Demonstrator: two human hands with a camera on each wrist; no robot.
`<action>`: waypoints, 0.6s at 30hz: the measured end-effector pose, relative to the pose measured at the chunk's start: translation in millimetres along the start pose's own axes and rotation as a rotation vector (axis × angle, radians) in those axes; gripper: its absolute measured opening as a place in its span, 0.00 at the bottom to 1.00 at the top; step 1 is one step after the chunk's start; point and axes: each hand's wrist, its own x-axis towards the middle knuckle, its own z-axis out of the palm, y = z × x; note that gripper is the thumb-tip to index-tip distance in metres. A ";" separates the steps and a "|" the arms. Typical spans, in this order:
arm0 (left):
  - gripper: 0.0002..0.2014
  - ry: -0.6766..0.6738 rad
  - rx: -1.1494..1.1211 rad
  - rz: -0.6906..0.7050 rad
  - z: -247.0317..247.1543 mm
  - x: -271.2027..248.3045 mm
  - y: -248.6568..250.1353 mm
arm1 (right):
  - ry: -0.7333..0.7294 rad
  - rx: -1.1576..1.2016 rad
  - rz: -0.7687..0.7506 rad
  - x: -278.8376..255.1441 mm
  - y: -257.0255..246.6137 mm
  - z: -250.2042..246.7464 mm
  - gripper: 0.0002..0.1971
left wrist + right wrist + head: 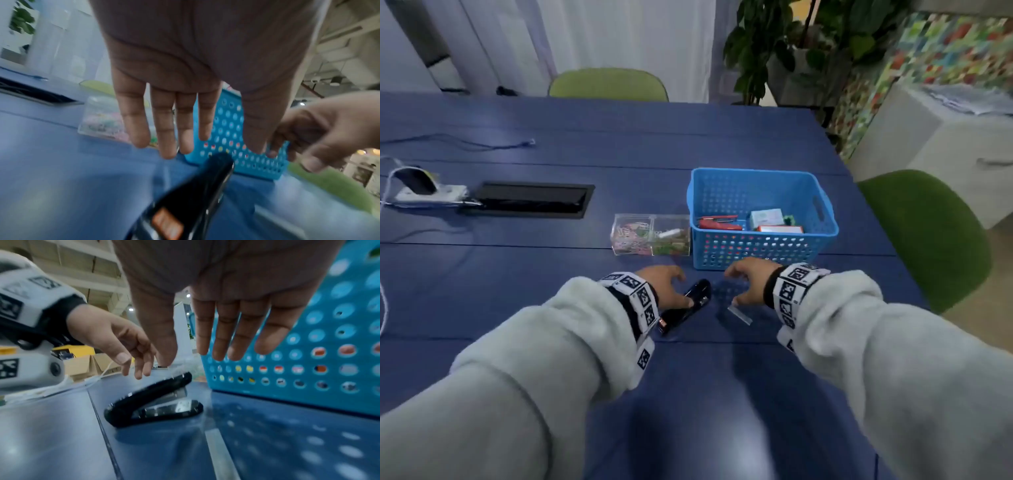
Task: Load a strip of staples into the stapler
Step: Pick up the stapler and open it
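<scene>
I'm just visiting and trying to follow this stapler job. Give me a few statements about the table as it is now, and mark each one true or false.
1. The black stapler lies on the blue table. True.
2. The strip of staples is already inside the stapler. False: it lies on the table beside the right hand.
3. The left hand has a firm grip on the stapler. False: its fingers hang relaxed above it.
4. A red stapler sits in the blue basket. True.
5. The clear box stands left of the basket. True.
</scene>
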 end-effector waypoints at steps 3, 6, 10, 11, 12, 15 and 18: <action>0.30 -0.079 0.065 -0.004 13.2 9.5 1.4 | -0.048 -0.088 0.031 23.2 -7.2 12.2 0.30; 0.26 -0.096 0.046 0.009 25.4 17.0 3.4 | -0.098 -0.141 0.036 46.2 -10.8 24.1 0.32; 0.19 -0.041 0.061 0.038 29.4 21.1 4.0 | -0.154 -0.177 -0.001 64.6 -13.4 31.5 0.29; 0.18 -0.033 0.048 0.050 29.0 20.1 4.1 | -0.167 -0.203 -0.012 67.0 -15.1 33.6 0.27; 0.17 -0.028 0.031 0.058 27.8 19.0 3.8 | -0.180 -0.239 -0.020 68.0 -17.2 35.7 0.25; 0.17 -0.024 -0.026 0.095 21.6 13.1 4.2 | -0.209 -0.303 -0.024 68.3 -20.5 41.7 0.21; 0.18 0.008 -0.084 0.130 15.0 6.9 5.0 | -0.183 -0.287 -0.014 65.4 -15.8 45.8 0.23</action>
